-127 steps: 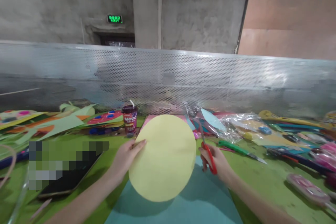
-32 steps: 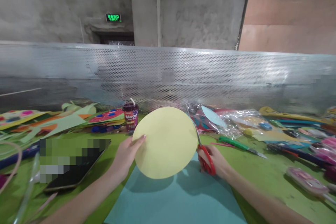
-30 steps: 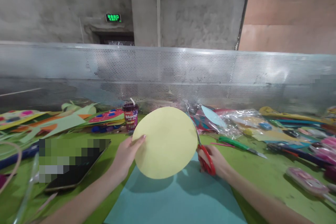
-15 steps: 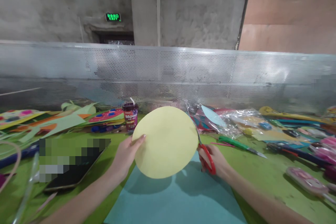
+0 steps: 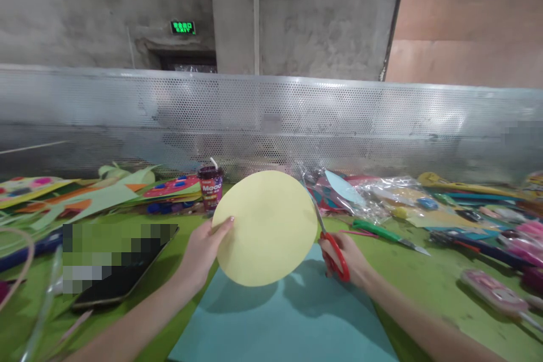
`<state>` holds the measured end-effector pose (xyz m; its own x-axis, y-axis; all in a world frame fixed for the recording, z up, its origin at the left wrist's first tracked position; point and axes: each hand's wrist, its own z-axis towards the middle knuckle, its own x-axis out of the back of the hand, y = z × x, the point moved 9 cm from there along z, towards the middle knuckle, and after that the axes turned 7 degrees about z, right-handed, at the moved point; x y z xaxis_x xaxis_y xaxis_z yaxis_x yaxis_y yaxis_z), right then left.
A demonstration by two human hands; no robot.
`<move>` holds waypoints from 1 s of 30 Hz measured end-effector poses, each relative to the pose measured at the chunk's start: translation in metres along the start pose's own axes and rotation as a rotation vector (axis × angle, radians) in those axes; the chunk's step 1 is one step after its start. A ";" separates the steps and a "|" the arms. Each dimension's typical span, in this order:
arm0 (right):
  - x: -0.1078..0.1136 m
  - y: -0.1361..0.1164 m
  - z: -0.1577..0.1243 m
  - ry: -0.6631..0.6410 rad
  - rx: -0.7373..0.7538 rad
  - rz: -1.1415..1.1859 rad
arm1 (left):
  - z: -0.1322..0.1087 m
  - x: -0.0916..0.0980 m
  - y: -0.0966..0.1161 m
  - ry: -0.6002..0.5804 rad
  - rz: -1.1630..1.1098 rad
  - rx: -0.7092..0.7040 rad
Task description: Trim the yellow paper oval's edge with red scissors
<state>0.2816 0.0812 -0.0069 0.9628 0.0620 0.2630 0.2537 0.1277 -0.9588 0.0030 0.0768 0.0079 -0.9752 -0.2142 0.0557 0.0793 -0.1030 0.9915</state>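
Note:
My left hand (image 5: 202, 251) grips the left edge of a pale yellow paper disc (image 5: 265, 227), holding it tilted up above a teal paper sheet (image 5: 280, 317) on the green table (image 5: 428, 288). My right hand (image 5: 345, 257) is closed on red-handled scissors (image 5: 333, 251), whose blades meet the disc's right edge. A dark drink cup (image 5: 210, 188) with a straw stands just behind the disc, to its left.
A black tablet (image 5: 123, 274) lies at the left. Coloured paper cut-outs (image 5: 106, 195) pile up at the back left. A green craft knife (image 5: 386, 236), plastic bags (image 5: 382, 195) and pens lie to the right. A perforated metal screen (image 5: 271, 121) closes off the table's far side.
The disc, earlier larger and lower, now looks smaller and sits higher and more upright. The scissors have come in against its right edge. In the last second almost nothing has moved.

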 end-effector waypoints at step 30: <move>0.000 0.005 0.000 0.030 -0.057 -0.019 | 0.005 0.001 -0.008 -0.013 -0.022 0.002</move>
<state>0.2830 0.0823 -0.0117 0.9599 0.0298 0.2786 0.2759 0.0722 -0.9585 0.0007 0.0821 0.0009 -0.9793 -0.1991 0.0355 0.0573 -0.1052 0.9928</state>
